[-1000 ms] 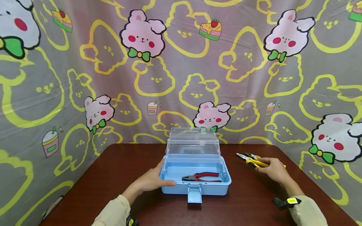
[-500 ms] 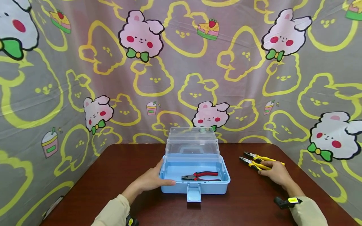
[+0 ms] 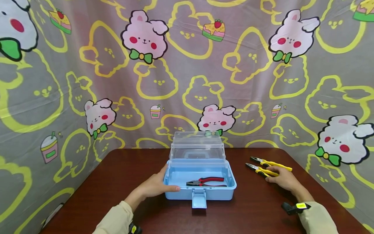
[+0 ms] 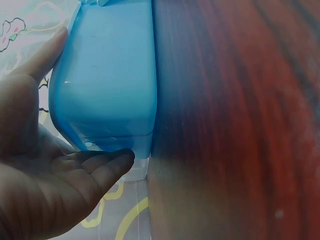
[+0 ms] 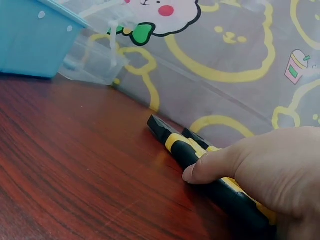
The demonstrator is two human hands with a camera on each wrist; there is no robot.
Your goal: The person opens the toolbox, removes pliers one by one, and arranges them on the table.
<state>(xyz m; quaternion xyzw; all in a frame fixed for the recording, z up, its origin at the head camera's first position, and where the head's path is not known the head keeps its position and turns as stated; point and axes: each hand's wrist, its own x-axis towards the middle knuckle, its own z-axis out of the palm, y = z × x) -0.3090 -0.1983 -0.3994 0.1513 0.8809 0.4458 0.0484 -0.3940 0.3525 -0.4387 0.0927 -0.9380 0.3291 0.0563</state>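
Note:
A light-blue toolbox (image 3: pixel 216 195) stands mid-table with its clear lid (image 3: pixel 198 151) raised. Inside lie pliers with red and black handles (image 3: pixel 211 179). My left hand (image 3: pixel 155 186) holds the box's left end, thumb along the front rim, fingers round the back corner in the left wrist view. To the right of the box, my right hand (image 3: pixel 283 178) grips the handles of yellow-and-black pliers (image 3: pixel 252 167), thumb on a black handle grip (image 5: pixel 215 192) in the right wrist view. A second pair of yellow-handled pliers (image 3: pixel 281 165) lies just behind it.
The toolbox's front latch (image 3: pixel 199 199) hangs down over the dark wood table (image 3: pixel 131 169). A patterned cloth (image 3: pixel 163 74) with cartoon rabbits closes off the back and both sides of the table.
The right hand has drawn the front yellow-handled pliers toward the body, so a gap shows between the two pairs. The left hand keeps its place on the box; the head view shifts slightly.

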